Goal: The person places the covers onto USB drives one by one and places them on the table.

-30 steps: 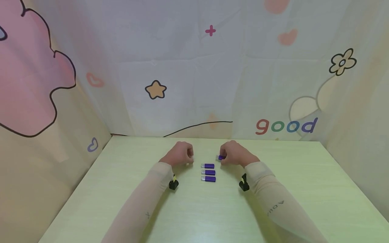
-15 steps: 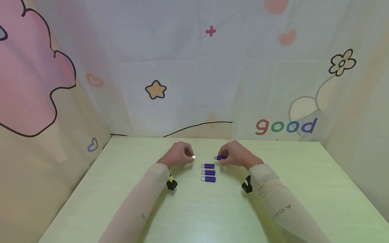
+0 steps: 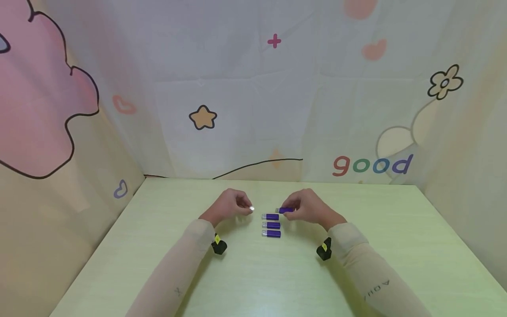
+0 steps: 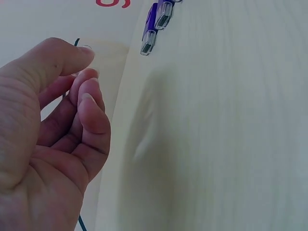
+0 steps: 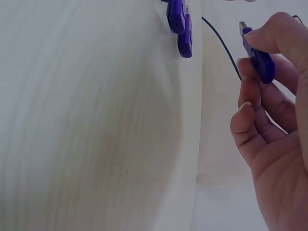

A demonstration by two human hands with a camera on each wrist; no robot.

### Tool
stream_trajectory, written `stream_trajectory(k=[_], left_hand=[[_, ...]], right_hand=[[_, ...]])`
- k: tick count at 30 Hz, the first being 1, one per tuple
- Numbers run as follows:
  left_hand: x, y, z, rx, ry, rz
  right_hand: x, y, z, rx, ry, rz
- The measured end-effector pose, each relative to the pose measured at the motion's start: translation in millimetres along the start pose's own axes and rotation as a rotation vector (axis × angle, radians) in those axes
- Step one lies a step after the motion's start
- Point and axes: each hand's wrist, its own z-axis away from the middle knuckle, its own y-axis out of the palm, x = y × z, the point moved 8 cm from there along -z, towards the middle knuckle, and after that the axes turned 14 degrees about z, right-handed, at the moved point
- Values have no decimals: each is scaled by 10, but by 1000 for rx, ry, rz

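Observation:
Three purple USB sticks [image 3: 271,225] with clear caps lie in a short column on the pale green table [image 3: 253,273]; they also show at the top of the wrist views [image 4: 154,24] [image 5: 180,24]. My right hand [image 3: 295,210] pinches a fourth purple USB stick [image 3: 286,210] [image 5: 260,60], its bare metal plug pointing left, just above the farthest stick. My left hand [image 3: 247,208] is left of the column and pinches a small clear cap [image 3: 251,208] between thumb and fingertips [image 4: 86,82]. Cap and plug face each other a short gap apart.
Printed cloth walls close in the table at the back and on both sides. Small black wrist cameras [image 3: 218,245] [image 3: 324,249] sit under both sleeved forearms. Bare tabletop stretches in front of the column and to either side.
Both hands have lifted a little and drawn toward me. The right hand has carried its stick left, over the far end of the column. The clear cap now shows in the left fingertips.

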Motion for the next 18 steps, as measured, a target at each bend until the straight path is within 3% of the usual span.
stream_trajectory(k=[18], left_hand=[[-225,142,247,49,57,120]], right_hand=[[178,-28,124,-65,-85,-96]])
